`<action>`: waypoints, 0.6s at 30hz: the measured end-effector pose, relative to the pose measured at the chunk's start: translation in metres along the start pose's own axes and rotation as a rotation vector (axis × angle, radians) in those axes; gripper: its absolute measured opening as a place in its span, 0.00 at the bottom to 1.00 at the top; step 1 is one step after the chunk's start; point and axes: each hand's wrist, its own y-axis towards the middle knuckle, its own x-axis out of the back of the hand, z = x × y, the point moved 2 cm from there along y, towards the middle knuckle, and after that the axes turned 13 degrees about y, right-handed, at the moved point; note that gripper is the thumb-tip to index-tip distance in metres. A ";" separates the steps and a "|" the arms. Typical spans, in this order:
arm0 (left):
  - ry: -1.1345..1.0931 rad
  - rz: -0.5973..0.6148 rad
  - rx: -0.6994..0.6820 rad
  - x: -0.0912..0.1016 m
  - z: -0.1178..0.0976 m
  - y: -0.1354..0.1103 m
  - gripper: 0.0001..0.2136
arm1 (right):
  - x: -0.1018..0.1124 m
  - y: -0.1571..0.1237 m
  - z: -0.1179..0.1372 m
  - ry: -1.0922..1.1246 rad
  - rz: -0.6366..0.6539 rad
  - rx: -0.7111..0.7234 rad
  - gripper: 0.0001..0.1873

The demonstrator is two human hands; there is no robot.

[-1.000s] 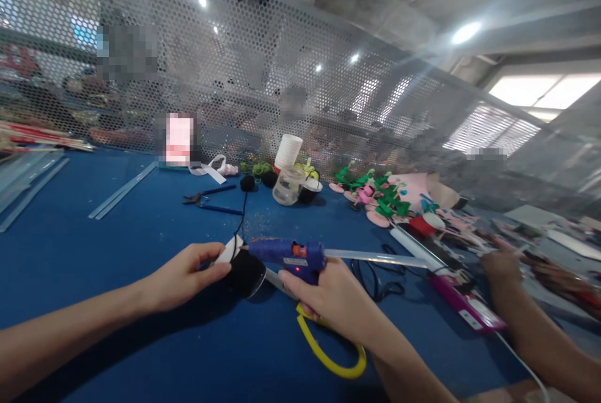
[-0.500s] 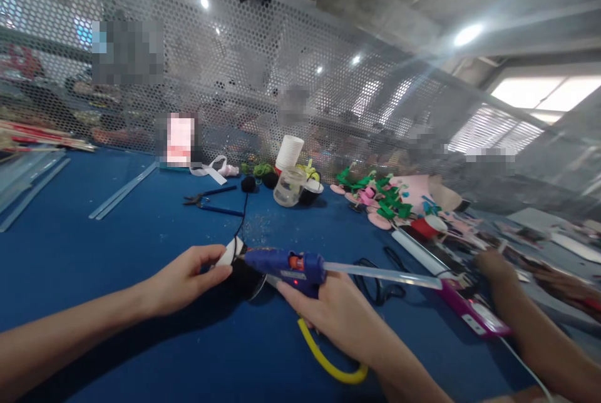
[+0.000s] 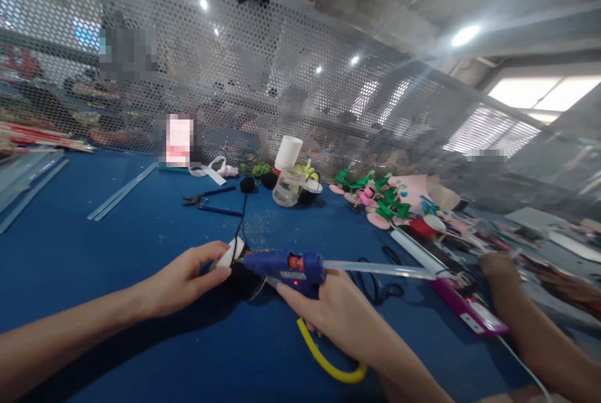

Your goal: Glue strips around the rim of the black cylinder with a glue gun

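My left hand (image 3: 197, 275) pinches a white cup (image 3: 233, 251) partly wrapped in black yarn (image 3: 244, 281); its far side is hidden. A strand runs from it up to a small black yarn ball (image 3: 247, 184). My right hand (image 3: 335, 309) grips a blue hot glue gun (image 3: 282, 264) with a red light lit. Its nozzle meets the yarn and the cup's white surface by my left fingertips. A long clear glue stick (image 3: 375, 268) juts from the gun's back. Under my right hand curves a yellow loop (image 3: 323, 362), its other end hidden.
Pliers (image 3: 213, 201), a clear jar (image 3: 288, 187) and stacked white cups (image 3: 288, 153) stand behind. Green and pink craft pieces (image 3: 375, 196) lie right. A purple power strip (image 3: 464, 309) is near another person's arm (image 3: 511, 296). Glue sticks (image 3: 122, 193) lie left.
Almost nothing differs. The whole view has shifted very slightly, and the other person's hand at the right has moved a little. My hands keep their hold on the cup and the glue gun.
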 end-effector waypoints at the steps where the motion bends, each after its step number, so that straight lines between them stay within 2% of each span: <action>1: 0.016 0.006 -0.022 0.001 -0.001 0.000 0.10 | 0.001 0.001 0.000 0.027 0.002 -0.003 0.08; 8: 0.022 0.081 -0.043 0.002 -0.003 0.001 0.11 | 0.005 0.003 0.003 0.111 -0.021 -0.030 0.07; 18: 0.031 0.067 -0.052 0.002 -0.001 0.000 0.12 | 0.007 0.003 0.000 0.149 -0.002 -0.031 0.09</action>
